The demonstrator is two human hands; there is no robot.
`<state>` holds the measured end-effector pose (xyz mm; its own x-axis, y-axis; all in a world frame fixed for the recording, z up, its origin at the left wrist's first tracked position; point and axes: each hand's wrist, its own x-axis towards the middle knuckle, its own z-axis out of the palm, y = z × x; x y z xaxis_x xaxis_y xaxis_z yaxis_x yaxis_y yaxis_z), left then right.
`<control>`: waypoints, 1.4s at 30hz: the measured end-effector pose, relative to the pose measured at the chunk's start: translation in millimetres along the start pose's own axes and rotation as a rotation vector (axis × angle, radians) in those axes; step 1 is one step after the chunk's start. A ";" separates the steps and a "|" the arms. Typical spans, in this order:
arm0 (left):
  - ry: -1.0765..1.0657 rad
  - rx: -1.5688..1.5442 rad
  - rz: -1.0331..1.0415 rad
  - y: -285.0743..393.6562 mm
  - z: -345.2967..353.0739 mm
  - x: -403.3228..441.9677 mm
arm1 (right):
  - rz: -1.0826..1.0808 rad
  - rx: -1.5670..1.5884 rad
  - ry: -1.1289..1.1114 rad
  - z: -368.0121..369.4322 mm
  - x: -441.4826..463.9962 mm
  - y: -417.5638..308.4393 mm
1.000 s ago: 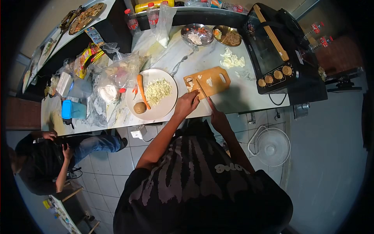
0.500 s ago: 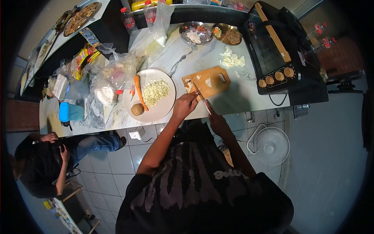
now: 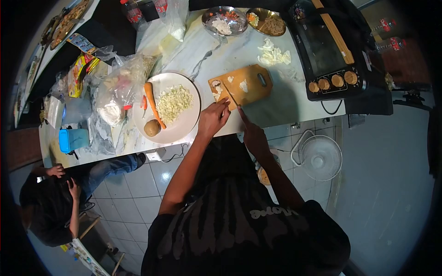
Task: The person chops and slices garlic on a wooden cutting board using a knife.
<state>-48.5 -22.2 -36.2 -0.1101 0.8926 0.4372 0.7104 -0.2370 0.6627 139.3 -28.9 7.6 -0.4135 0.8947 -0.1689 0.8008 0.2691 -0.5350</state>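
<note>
1. The right grip (image 3: 255,140) is wrapped around the handle of the knife (image 3: 232,97); a firm, unstrained hold suits short strokes best.
2. The left grip (image 3: 214,120) sits at the near edge of the cutting board (image 3: 254,93), just beside the blade. Whether it pinches a piece cannot be told; tucking the fingertips back from the edge seems wise.
3. The pale pieces (image 3: 243,86) lie scattered on the board, some left of the blade, some right. Gathering them closer together likely gives more even cuts.
4. The board lies flat on the desk (image 3: 202,62), right of the plate (image 3: 184,129); steady downward pressure should help prevent sliding.
</note>
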 end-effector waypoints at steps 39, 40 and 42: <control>-0.117 0.339 0.183 0.2 1.2 17.5 | 0.026 0.278 -0.051 -25.5 -46.7 -20.0; -0.110 0.348 0.186 0.9 0.7 17.8 | 0.029 0.281 -0.047 -27.0 -45.4 -22.4; -0.122 0.334 0.172 1.7 -0.5 18.6 | 0.107 0.312 -0.131 -29.7 -42.5 -27.0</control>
<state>-49.7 -6.2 -26.6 0.0994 0.8944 0.4360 0.9007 -0.2672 0.3427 148.1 -63.7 53.8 -0.4028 0.8531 -0.3317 0.6801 0.0365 -0.7322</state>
